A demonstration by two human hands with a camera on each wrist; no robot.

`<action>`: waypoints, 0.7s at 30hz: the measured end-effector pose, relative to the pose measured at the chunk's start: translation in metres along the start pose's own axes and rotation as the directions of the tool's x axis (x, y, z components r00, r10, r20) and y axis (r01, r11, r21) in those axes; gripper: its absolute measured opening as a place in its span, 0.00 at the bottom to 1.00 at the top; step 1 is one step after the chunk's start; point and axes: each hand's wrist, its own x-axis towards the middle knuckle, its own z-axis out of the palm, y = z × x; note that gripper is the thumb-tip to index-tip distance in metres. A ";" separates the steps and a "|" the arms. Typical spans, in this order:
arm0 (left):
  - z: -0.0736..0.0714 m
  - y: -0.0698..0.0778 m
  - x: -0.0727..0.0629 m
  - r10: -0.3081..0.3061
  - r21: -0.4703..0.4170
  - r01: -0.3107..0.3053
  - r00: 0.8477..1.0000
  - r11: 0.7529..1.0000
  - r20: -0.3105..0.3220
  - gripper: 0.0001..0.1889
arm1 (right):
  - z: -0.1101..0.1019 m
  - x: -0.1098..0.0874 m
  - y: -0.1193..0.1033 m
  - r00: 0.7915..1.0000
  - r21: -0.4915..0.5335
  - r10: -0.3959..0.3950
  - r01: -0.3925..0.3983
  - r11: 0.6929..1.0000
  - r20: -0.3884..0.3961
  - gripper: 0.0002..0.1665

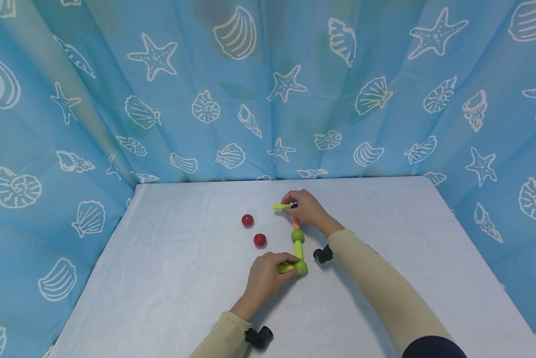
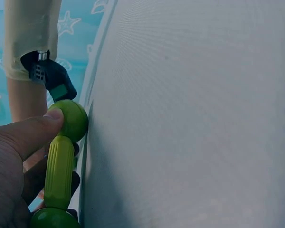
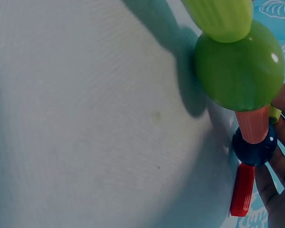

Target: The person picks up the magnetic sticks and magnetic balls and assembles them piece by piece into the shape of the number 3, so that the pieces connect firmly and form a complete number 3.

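A chain of toy building rods and balls stretches between both hands in the head view. My left hand [image 1: 268,276] grips its near end, the thumb pressing a green ball [image 2: 72,121]. A yellow-green rod [image 2: 59,173] runs from that ball to another green ball [image 2: 54,219]. A second yellow-green rod [image 1: 298,250] leads away to the middle green ball [image 3: 240,66]. Beyond it, an orange rod [image 3: 253,127] joins a dark blue ball [image 3: 254,146], which my right hand [image 1: 310,208] holds in its fingers. A red rod [image 3: 242,190] and a yellow-green rod [image 1: 281,206] also extend by the blue ball.
Two loose red balls, one farther [image 1: 247,220] and one nearer [image 1: 260,240], lie left of the chain on the white-covered table [image 1: 182,248]. A black wrist camera [image 1: 259,337] sits on the left sleeve, another [image 1: 323,255] on the right. A blue shell-patterned curtain [image 1: 173,124] surrounds the table.
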 end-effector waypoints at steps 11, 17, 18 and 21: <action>0.001 0.000 0.001 0.004 -0.001 -0.004 1.000 1.000 -0.006 0.15 | 0.005 0.000 0.002 0.999 -0.024 0.021 -0.021 0.999 0.038 0.12; 0.000 0.001 0.000 -0.001 0.002 0.001 1.000 1.000 -0.004 0.15 | 0.006 -0.001 0.003 0.999 -0.019 0.017 -0.016 1.000 0.044 0.11; 0.000 0.001 0.000 -0.004 0.003 0.004 1.000 1.000 -0.002 0.15 | 0.006 -0.001 0.003 0.999 -0.018 0.017 -0.016 1.000 0.045 0.11; 0.000 0.001 0.000 -0.010 0.003 0.010 1.000 1.000 0.001 0.15 | 0.007 -0.001 0.003 0.999 -0.022 0.021 -0.020 1.000 0.048 0.11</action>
